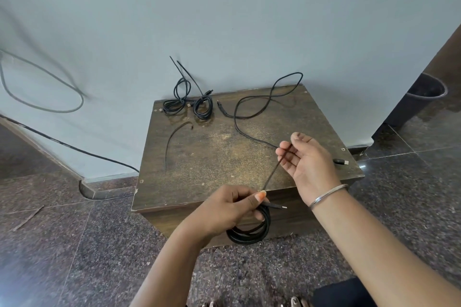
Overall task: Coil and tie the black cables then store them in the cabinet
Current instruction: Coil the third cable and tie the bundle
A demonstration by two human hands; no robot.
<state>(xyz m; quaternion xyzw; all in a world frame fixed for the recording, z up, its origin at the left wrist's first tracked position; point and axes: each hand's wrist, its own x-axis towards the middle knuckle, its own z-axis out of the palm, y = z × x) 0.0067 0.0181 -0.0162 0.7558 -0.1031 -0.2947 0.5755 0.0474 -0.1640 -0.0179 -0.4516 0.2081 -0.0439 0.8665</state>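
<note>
A black coiled cable [252, 230] is hanging in several round loops from the left hand [229, 209], just in front of the cabinet's near edge; the fingers are curling round the bundle and the thumb is pressing it, with a short plug end [278, 206] sticking out to the right. A thin black tie strip [275, 168] is running up from that grip to the right hand [305, 159], whose fingertips are pinching its upper end while the palm is facing up. A silver bangle [328, 195] is sitting on the right wrist. On the worn brown cabinet [207, 157] top, a loose cable [259, 104] is snaking in wide curves from the back right corner toward the right hand, its USB plug [341, 161] lying near the right edge. Two tied cable bundles [189, 106] are resting side by side at the back against the pale wall, and a spare tie strip [174, 139] is lying curved on the left part. A dark bin [424, 92] is standing on the floor at far right.
</note>
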